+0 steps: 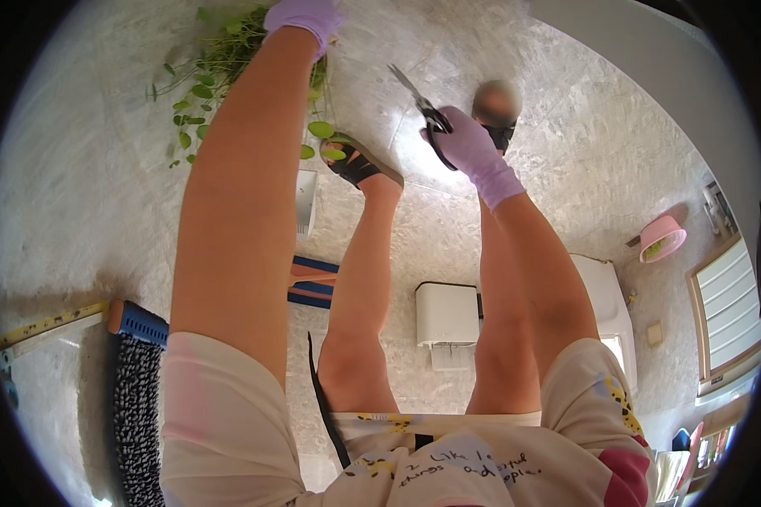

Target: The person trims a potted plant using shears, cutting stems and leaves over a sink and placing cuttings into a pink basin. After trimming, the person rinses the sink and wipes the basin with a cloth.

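Observation:
My right hand (466, 142), in a lilac glove, holds a pair of scissors (415, 92) by its black handles. The metal blades point up and to the left. My left hand (301, 19), also gloved in lilac, reaches to the top edge, where its fingers are cut off from view. Around and behind it spreads a trailing green plant (238, 60) with round leaves and thin stems. I cannot tell whether the left fingers grip the stems. Some leaves hang in front of the black sandal (355, 161) on one of my feet. The scissors are apart from the plant.
A mop head (136, 405) with a blue end lies at the left, near a yellow pole (54, 324). A white box (447, 314) shows between my legs, a blue-and-pink object (314, 282) behind one leg. At the right are a pink tub (663, 239) and a framed window (729, 307).

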A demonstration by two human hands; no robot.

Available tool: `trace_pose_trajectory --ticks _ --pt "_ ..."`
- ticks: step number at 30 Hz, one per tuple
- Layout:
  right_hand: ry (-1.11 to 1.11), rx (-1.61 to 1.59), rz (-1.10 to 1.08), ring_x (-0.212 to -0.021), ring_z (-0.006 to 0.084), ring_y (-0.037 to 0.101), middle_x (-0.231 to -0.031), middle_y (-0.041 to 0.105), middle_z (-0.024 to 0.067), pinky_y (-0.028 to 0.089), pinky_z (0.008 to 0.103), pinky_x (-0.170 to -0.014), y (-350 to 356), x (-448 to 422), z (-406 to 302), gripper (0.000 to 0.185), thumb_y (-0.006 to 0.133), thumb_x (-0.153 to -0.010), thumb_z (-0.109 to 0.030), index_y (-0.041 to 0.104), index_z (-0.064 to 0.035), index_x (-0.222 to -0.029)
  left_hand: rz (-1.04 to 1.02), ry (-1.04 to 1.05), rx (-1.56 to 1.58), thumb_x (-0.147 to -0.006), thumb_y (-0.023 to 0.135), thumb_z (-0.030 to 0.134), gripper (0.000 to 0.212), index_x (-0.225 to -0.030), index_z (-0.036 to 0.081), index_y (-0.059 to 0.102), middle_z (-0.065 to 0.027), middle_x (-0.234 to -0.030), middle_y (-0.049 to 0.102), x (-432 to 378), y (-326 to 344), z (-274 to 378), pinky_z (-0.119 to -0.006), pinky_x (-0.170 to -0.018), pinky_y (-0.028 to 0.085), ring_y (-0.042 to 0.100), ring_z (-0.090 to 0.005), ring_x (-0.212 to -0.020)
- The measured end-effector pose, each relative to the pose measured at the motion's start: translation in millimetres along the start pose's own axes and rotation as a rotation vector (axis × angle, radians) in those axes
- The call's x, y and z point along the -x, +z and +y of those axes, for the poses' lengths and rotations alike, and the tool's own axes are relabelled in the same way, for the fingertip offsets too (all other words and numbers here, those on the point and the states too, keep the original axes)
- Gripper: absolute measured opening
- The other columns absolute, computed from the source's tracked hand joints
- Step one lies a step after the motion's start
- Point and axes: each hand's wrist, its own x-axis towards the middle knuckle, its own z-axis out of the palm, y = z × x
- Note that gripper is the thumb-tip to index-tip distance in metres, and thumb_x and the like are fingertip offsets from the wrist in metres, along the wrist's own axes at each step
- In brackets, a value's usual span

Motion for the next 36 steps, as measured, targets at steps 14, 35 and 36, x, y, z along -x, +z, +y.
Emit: trace_pose_trajectory --ticks 14,35,36 --pt "-0.040 0.143 -0.086 -0.090 0.0308 0.066 -0.093 0.069 0.0110 0.051 0.0374 -0.080 8.7 -21.0 -77.5 0.033 0.057 -0.083 -0.033 0.061 -0.0148 -0.110 0.160 0.571 -0.057 -0.075 0.060 0.025 0.023 -0.069 0.005 0.068 -0.0178 -0.070 0.065 -18.3 54.7 -59.8 -0.044 -0.061 0.049 0.063 -0.0362 -0.066" --pt "-0.058 0.254 0.020 -0.088 0.0304 0.067 -0.090 0.070 0.0095 0.053 0.0384 -0.076 16.0 -29.5 -89.3 0.029 0.059 -0.082 -0.033 0.063 -0.0147 -0.104 0.100 0.109 0.416 -0.075 0.064 0.034 0.029 -0.077 0.007 0.072 -0.0165 -0.075 0.068 20.0 -1.8 -41.1 -0.043 -0.065 0.050 0.065 -0.0338 -0.071" --pt "-0.037 0.243 0.012 -0.088 0.0305 0.067 -0.091 0.070 0.0095 0.052 0.0384 -0.076 15.2 -28.2 -88.1 0.029 0.059 -0.083 -0.033 0.063 -0.0149 -0.105 0.121 0.081 0.377 -0.076 0.063 0.034 0.028 -0.077 0.008 0.073 -0.0163 -0.076 0.068 24.0 -4.7 -37.8 -0.043 -0.066 0.051 0.066 -0.0340 -0.074"
